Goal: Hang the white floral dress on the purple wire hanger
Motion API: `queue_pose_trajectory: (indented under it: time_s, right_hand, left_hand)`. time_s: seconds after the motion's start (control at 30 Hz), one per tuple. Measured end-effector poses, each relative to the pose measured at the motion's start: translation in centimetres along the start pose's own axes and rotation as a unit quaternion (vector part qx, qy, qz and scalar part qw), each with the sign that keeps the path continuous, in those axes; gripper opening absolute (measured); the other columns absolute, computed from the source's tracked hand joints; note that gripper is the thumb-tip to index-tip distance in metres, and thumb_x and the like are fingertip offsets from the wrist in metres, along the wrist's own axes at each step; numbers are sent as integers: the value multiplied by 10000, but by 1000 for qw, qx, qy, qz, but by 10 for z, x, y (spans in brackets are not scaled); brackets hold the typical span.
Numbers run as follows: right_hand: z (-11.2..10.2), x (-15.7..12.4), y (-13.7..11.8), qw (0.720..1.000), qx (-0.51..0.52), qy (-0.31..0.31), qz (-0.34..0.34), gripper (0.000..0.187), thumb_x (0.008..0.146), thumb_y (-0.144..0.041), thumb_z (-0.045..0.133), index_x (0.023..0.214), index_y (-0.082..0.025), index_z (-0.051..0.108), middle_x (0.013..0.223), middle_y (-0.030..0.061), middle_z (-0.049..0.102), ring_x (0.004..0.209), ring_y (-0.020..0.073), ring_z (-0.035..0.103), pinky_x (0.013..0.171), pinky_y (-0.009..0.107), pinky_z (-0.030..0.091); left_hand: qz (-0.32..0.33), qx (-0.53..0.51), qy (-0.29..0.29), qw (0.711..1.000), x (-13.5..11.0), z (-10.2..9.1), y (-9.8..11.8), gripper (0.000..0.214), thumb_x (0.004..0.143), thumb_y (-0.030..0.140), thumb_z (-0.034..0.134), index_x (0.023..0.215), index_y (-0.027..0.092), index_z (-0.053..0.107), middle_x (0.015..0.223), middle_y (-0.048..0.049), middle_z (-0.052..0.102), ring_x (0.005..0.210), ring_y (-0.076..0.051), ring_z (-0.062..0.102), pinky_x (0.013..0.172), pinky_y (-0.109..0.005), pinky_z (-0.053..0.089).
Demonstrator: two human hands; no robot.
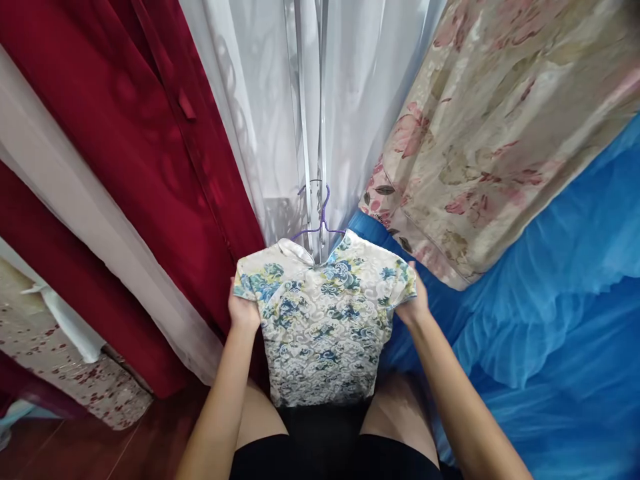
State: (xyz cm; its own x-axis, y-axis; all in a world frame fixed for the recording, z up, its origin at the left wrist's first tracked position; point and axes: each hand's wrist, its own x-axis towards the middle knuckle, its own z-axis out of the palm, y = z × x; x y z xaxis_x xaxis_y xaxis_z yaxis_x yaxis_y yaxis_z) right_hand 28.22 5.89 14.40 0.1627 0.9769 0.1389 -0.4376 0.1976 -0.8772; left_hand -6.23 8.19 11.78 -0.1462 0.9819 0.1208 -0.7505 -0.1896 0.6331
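A short-sleeved floral top (327, 327), white with blue, green and yellow patterning and a small stand collar, is spread out in front of my lap. It is on a thin purple hanger (324, 217), whose hook rises above the collar by two narrow pale strips. My left hand (244, 311) is closed on the sleeve at the left, with most of its fingers behind the cloth. At the opposite sleeve, my right hand (414, 305) grips the edge, its fingers also partly hidden by the fabric.
Dark red cloth (165, 133) and white drapery (260, 100) hang at the left and behind the hanger. To the right are a pink-flowered beige garment (480, 147) and ruffled blue tulle (560, 333). Reddish tiled floor (155, 433) shows at lower left.
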Motion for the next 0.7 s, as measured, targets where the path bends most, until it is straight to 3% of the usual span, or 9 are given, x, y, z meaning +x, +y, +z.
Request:
queue_pose_trajectory:
  time_s: [0.07, 0.17, 0.23, 0.33, 0.43, 0.6, 0.7]
  right_hand:
    - [-1, -4, 1, 1000, -6, 11, 0, 585, 803, -761, 576, 964, -221, 730, 1008, 87, 756, 1039, 325, 690, 783, 427, 601]
    - [3, -14, -4, 998, -53, 37, -10, 442, 728, -638, 752, 835, -211, 714, 873, 63, 776, 958, 321, 726, 735, 394, 607]
    - [11, -21, -10, 995, -59, 69, -33, 378, 751, -572, 764, 834, -210, 695, 831, 51, 775, 901, 301, 744, 705, 372, 609]
    - [23, -28, -18, 988, -28, 132, -77, 398, 786, -584, 725, 872, -198, 676, 782, 57, 768, 839, 291, 757, 675, 367, 613]
    - [34, -30, -21, 983, -7, 158, -95, 400, 794, -572, 724, 890, -187, 666, 785, 67, 766, 843, 287, 760, 693, 368, 619]
    - [45, -23, -21, 975, 45, 188, -109, 364, 799, -534, 729, 889, -190, 651, 859, 58, 761, 856, 259, 749, 731, 357, 623]
    - [35, -29, -25, 969, 28, 207, -128, 373, 815, -552, 703, 932, -202, 650, 892, 53, 747, 840, 254, 736, 728, 354, 618]
  left_hand:
    - [46, 17, -14, 999, -4, 8, 15, 633, 915, 655, 472, 1316, 185, 609, 1372, -143, 610, 1337, -334, 511, 1128, -529, 394]
    - [125, 110, -61, 984, -15, 31, 33, 539, 945, 525, 526, 1397, 231, 534, 1471, -120, 530, 1388, -303, 464, 1165, -493, 359]
    - [185, 187, -85, 961, -19, 47, 41, 538, 943, 425, 567, 1454, 301, 453, 1540, -76, 456, 1411, -276, 438, 1181, -468, 345]
    - [285, 287, -88, 910, -16, 62, 53, 688, 891, 409, 645, 1504, 383, 333, 1611, -28, 339, 1442, -280, 392, 1187, -468, 343]
    - [354, 366, -75, 858, -6, 63, 65, 791, 833, 452, 716, 1507, 388, 308, 1624, -20, 298, 1474, -290, 331, 1211, -463, 302]
    - [411, 452, -93, 786, 3, 59, 82, 898, 802, 486, 748, 1530, 345, 240, 1648, -75, 200, 1517, -310, 207, 1218, -506, 245]
    - [415, 567, -108, 703, -3, 64, 83, 935, 738, 426, 811, 1519, 334, 306, 1676, -72, 62, 1527, -373, 100, 1218, -571, 170]
